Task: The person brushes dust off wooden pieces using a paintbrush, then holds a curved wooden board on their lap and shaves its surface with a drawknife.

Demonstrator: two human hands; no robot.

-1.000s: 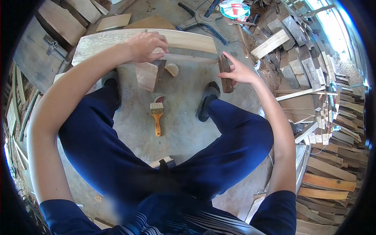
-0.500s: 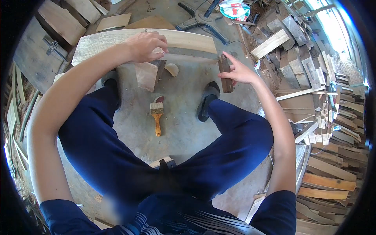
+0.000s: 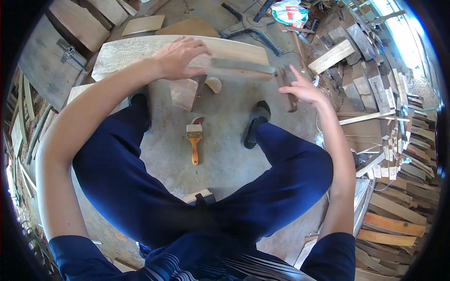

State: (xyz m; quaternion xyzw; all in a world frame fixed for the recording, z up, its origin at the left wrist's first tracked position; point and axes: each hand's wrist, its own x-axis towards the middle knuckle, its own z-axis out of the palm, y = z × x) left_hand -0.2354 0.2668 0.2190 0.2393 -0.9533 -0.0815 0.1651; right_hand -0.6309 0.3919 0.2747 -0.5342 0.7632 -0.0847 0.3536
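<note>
A long pale plank (image 3: 136,51) lies crosswise in front of me. Over its near edge is my left hand (image 3: 182,58), fingers apart and thumb stretched out; whether it touches the wood I cannot tell. My right hand (image 3: 302,89) grips the dark wooden stock of what looks like a try square (image 3: 287,91), index finger extended. The square's grey blade, blurred, reaches left along the plank's near side toward my left hand. Beneath the plank stands a wooden block (image 3: 184,93), beside a small rounded wood piece (image 3: 213,85).
On the concrete floor between my feet lies a paintbrush (image 3: 194,143) with a yellow handle. A metal stand base (image 3: 251,28) and a printed bag (image 3: 289,14) are at the back. Stacked wood offcuts (image 3: 398,182) line the right side; boards (image 3: 77,25) lean at the left.
My left hand's fingers have spread and its thumb has stretched out. The right hand and the square have shifted slightly right, as has the whole view.
</note>
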